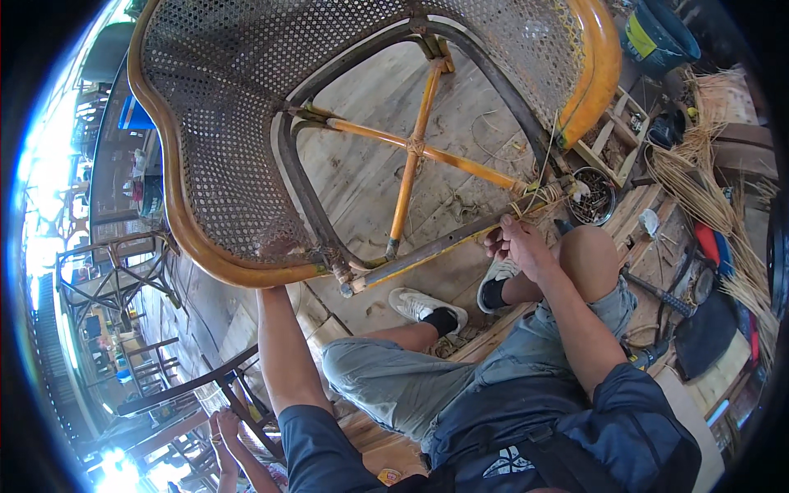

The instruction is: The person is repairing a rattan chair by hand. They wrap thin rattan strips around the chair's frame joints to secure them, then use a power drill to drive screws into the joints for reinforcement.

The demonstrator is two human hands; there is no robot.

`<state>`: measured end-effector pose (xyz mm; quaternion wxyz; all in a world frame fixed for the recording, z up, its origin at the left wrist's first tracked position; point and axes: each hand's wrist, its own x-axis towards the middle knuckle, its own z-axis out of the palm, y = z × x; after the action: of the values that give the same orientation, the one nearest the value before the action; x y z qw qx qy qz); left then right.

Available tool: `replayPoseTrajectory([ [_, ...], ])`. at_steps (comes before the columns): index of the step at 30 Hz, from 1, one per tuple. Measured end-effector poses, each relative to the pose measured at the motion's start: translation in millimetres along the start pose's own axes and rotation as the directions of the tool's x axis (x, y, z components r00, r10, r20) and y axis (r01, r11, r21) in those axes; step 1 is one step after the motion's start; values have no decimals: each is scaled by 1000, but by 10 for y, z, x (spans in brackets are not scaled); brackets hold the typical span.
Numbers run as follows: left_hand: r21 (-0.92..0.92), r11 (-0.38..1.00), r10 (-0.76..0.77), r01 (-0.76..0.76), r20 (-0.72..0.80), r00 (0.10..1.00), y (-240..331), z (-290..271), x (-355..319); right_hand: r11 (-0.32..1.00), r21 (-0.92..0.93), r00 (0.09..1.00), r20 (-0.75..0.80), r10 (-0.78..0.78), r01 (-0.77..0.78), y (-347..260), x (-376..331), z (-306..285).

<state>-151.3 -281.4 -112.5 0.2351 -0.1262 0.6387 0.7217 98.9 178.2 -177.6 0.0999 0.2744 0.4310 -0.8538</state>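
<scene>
**A:** So what was going on at the left side? All I could make out was the big rattan chair (pixel 246 148) tipped over, with that woven cane mesh.

**B:** Yeah, the left hand (pixel 275 275) was up against the chair's orange rim, right by the lower corner of the frame. Most of the hand was hidden behind the rim, so I honestly couldn't tell if it was clenched or loose. Forearm came straight up from the bottom.

**A:** And to the right of that grip?

**B:** The dark bottom rail (pixel 436 245) ran from that corner up and right, straight to the right hand (pixel 518 245). That hand was closed, fingers pinched on thin cane strips (pixel 538 197) just above it, where they were wrapped round the rail's end joint.

**A:** Anything near that hand?

**B:** The person's bent knee sat just right of it, white sneakers (pixel 427 306) below it. A small round tin (pixel 593 197) of bits sat just up and right of the wrapped joint, and further right lay a loose bundle of cane (pixel 699 189) on the wooden floor.
</scene>
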Motion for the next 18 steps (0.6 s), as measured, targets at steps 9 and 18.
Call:
replayPoseTrajectory([
  [9,247,910,346,-333,-9,938,186,457,-206,1000,6,1000,6,-18,18,-9,-13,24],
  [18,-159,852,436,-499,-310,845,857,1122,-1150,964,264,999,36,-28,17,114,41,2],
])
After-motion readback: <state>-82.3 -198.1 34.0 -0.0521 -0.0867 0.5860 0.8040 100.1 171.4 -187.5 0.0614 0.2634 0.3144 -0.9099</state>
